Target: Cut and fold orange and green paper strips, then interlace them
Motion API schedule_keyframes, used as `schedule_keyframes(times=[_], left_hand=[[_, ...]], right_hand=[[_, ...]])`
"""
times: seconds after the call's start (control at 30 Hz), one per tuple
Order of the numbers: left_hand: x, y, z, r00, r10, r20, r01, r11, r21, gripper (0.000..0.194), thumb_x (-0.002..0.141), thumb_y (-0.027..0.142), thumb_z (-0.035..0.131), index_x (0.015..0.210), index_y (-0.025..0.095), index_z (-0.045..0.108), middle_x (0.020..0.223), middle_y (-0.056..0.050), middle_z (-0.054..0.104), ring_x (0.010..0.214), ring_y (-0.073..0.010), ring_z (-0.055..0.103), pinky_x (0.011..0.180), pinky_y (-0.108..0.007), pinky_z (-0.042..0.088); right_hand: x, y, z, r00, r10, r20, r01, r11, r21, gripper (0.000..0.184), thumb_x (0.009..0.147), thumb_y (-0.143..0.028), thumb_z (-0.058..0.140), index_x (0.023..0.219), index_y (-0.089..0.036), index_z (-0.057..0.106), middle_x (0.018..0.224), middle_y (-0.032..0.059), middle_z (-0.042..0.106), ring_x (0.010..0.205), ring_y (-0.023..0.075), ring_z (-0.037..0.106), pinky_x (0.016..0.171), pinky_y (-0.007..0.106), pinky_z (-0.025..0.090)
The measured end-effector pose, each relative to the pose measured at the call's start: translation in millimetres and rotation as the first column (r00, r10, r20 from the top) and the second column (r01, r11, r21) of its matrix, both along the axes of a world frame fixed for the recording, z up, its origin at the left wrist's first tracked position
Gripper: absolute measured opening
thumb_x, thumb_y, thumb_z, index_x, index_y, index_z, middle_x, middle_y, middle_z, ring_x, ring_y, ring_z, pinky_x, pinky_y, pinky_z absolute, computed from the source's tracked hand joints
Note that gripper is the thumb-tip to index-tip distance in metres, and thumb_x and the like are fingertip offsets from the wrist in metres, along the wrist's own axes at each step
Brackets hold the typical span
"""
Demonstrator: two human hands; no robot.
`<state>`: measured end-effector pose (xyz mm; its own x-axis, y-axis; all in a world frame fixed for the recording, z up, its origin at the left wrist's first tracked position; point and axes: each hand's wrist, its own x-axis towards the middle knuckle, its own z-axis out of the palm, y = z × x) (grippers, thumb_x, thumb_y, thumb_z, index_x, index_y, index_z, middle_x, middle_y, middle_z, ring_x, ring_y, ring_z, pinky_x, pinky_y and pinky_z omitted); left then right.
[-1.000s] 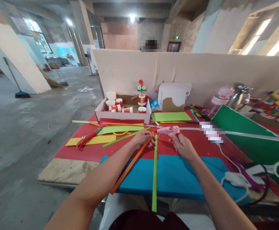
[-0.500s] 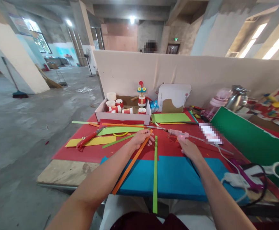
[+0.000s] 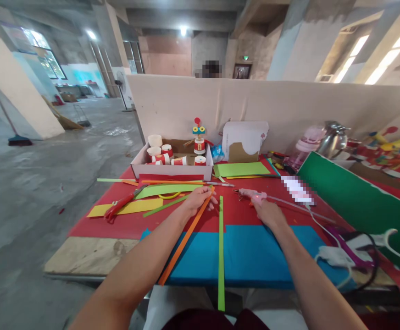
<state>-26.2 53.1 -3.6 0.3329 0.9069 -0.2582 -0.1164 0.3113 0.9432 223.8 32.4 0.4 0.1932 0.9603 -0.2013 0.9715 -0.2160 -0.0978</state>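
My left hand [image 3: 200, 198] pinches the far end of a long orange paper strip [image 3: 181, 247] that runs slantwise back toward me over the blue sheet [image 3: 258, 256]. Just right of it a light green paper strip [image 3: 221, 250] lies straight, untouched. My right hand [image 3: 268, 212] is closed at the handle of a pink glue gun [image 3: 251, 195], which lies on the red table cover with its nozzle pointing left and a red light glowing on its handle.
Red scissors [image 3: 119, 206] and a yellow paper [image 3: 127, 207] lie at the left. A white box of paper cups [image 3: 172, 170] stands behind, a big green board [image 3: 354, 201] leans at the right, and a white power strip with cables [image 3: 334, 256] sits near the right edge.
My right hand has lowered the glue gun from above the strips down onto the table and drawn to the right. The left hand stays on the orange strip.
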Motion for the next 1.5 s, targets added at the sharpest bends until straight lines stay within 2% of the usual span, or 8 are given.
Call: schedule_keyframes(times=[0.17,0.3,0.37,0.47,0.6,0.8,1.03,1.5], left_hand=[[-0.8,2.4,-4.2,1.0,-0.005,0.006,0.005,1.0,0.01,0.014,0.094,0.02,0.048,0.083,0.013,0.054,0.064,-0.004,0.068,0.042,-0.0082,0.056,0.045,-0.019,0.045],[-0.9,3.8,-5.8,1.0,-0.003,0.012,0.003,1.0,0.007,0.014,0.094,0.021,0.048,0.084,0.014,0.054,0.063,-0.003,0.068,0.041,-0.0082,0.056,0.044,-0.018,0.044],[-0.4,3.6,-5.2,1.0,-0.001,0.004,0.001,1.0,-0.001,0.014,0.094,0.02,0.048,0.083,0.014,0.054,0.061,-0.002,0.067,0.04,-0.0081,0.056,0.043,-0.018,0.043],[0.0,2.3,-2.6,1.0,0.005,0.003,-0.005,1.0,-0.005,0.014,0.094,0.018,0.048,0.082,0.014,0.053,0.059,-0.001,0.066,0.039,-0.0079,0.055,0.043,-0.017,0.043],[-0.3,1.0,1.0,1.0,0.012,0.01,-0.012,1.0,-0.002,0.016,0.094,0.015,0.044,0.082,0.014,0.054,0.058,-0.001,0.066,0.038,-0.0078,0.055,0.042,-0.018,0.043],[-2.0,3.5,2.5,0.999,0.046,0.015,-0.046,0.999,-0.002,0.013,0.093,0.015,0.045,0.083,0.014,0.054,0.057,0.0,0.065,0.038,-0.0076,0.054,0.041,-0.017,0.043],[-14.5,12.8,-0.4,0.986,0.168,-0.003,-0.167,0.984,0.065,0.013,0.092,0.024,0.052,0.085,0.014,0.057,0.059,0.001,0.063,0.04,-0.007,0.054,0.041,-0.017,0.042],[-8.3,12.4,-12.5,0.991,0.099,-0.094,-0.088,0.989,0.116,0.017,0.073,0.028,0.073,0.069,0.013,0.068,0.055,0.003,0.058,0.049,-0.0063,0.05,0.05,-0.017,0.04]], right_hand=[[-5.5,-7.7,13.2,0.996,-0.082,-0.02,0.082,0.997,0.002,0.054,0.098,-0.049,0.028,0.121,-0.013,0.06,0.097,0.0166,0.071,0.089,0.0267,0.069,0.074,0.033,0.046],[-25.7,-20.9,29.3,0.986,-0.163,0.045,0.152,0.971,0.186,0.045,0.096,-0.05,0.036,0.116,-0.017,0.06,0.106,0.0159,0.07,0.094,0.0286,0.067,0.068,0.032,0.045],[-44.9,-26.1,31.7,0.998,-0.054,0.013,0.048,0.962,0.27,0.035,0.098,-0.042,0.037,0.107,-0.021,0.064,0.108,0.0117,0.07,0.093,0.0244,0.066,0.067,0.029,0.043],[-79.4,-31.0,27.6,0.981,0.169,-0.096,-0.157,0.98,0.12,0.038,0.094,-0.05,0.042,0.091,-0.02,0.066,0.091,0.0097,0.072,0.085,0.0231,0.067,0.065,0.028,0.043],[-110.3,-33.3,20.5,0.968,0.252,-0.01,-0.251,0.966,0.06,0.045,0.082,-0.046,0.058,0.114,-0.013,0.059,0.108,0.0175,0.069,0.098,0.0315,0.066,0.07,0.034,0.047],[-112.3,-20.2,22.2,0.963,0.261,0.062,-0.264,0.963,0.052,0.029,0.086,-0.021,0.051,0.112,-0.012,0.06,0.106,0.0193,0.07,0.1,0.0282,0.067,0.075,0.031,0.047],[-115.9,0.4,14.3,0.974,0.22,-0.049,-0.206,0.957,0.204,0.02,0.09,-0.021,0.044,0.105,-0.017,0.056,0.095,0.0104,0.071,0.089,0.0232,0.068,0.067,0.027,0.041],[-133.6,-22.9,5.4,0.907,0.409,0.096,-0.42,0.878,0.228,0.026,0.097,-0.018,0.036,0.117,-0.016,0.053,0.107,0.012,0.067,0.094,0.0214,0.066,0.067,0.027,0.045]])
